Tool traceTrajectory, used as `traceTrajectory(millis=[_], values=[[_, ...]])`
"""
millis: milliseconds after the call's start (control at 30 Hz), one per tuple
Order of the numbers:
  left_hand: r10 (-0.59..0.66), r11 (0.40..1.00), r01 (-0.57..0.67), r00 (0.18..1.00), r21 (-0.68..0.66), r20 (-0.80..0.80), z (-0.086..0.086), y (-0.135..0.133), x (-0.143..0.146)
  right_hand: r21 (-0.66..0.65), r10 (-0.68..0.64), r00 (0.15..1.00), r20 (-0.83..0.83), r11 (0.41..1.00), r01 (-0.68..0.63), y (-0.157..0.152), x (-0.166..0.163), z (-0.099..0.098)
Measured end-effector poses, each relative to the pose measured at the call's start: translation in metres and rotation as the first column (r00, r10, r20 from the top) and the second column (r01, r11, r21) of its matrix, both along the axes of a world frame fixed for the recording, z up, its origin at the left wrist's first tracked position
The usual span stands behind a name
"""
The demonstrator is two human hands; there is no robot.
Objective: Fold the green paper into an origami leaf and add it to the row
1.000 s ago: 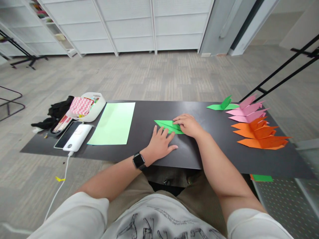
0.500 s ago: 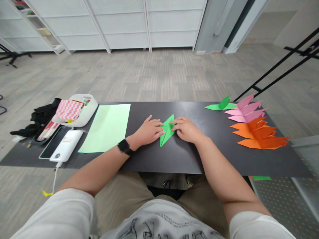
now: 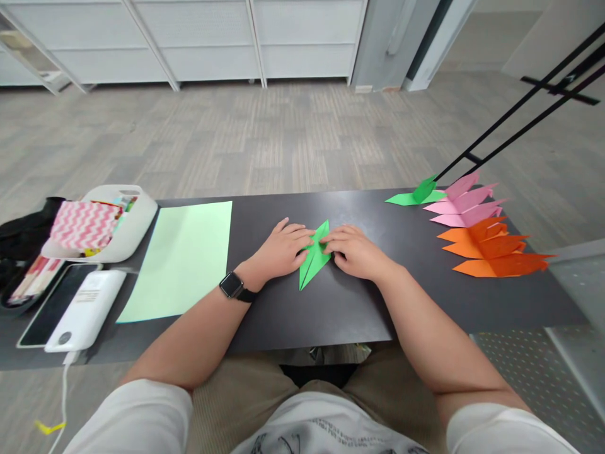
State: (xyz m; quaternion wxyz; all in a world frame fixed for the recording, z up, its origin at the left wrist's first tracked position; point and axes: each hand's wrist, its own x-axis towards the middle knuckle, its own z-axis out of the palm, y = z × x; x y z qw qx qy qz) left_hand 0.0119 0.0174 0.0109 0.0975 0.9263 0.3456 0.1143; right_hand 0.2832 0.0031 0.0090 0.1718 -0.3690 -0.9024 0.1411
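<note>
A green folded paper [image 3: 314,260], shaped like a slim diamond, lies on the dark table between my two hands. My left hand [image 3: 286,249] lies flat from the left, fingers stretched out and their tips on the paper's left edge. On the opposite side, my right hand [image 3: 352,251] has its fingers bent and held together. Its fingertips and thumb are on the right edge of the paper. The fingers partly cover the middle folds.
A stack of pale green sheets [image 3: 182,252] lies left of my hands. Further left are a white basket [image 3: 137,230], a phone [image 3: 40,321] and a white power bank [image 3: 87,309]. Folded birds in green [image 3: 416,194], pink [image 3: 466,203] and orange [image 3: 501,249] line the right end.
The view has shifted, so the table's left-side items appear further left and lower. My fingers have shifted slightly on the green paper, which stays between both hands.
</note>
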Motion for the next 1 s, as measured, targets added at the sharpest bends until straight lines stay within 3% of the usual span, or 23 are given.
traceTrajectory(millis=[233,500,800,1000], values=[[0.010,0.996,-0.007,1.000,0.090,-0.025,-0.005,-0.005,0.006,-0.043,-0.007,1.000,0.009,0.999,0.007,0.000,0.001,0.002],[0.014,0.993,-0.020,0.999,0.117,0.052,-0.004,-0.004,0.002,-0.059,0.012,1.000,0.016,0.998,-0.011,-0.002,0.002,0.004],[0.021,0.999,-0.021,1.000,0.027,0.014,0.004,-0.016,-0.002,-0.061,0.064,0.998,0.017,0.996,-0.062,-0.002,-0.004,0.006],[0.000,0.998,0.000,1.000,0.059,0.010,0.004,-0.024,-0.007,-0.059,0.040,0.999,-0.025,0.997,-0.041,0.001,-0.001,0.006]])
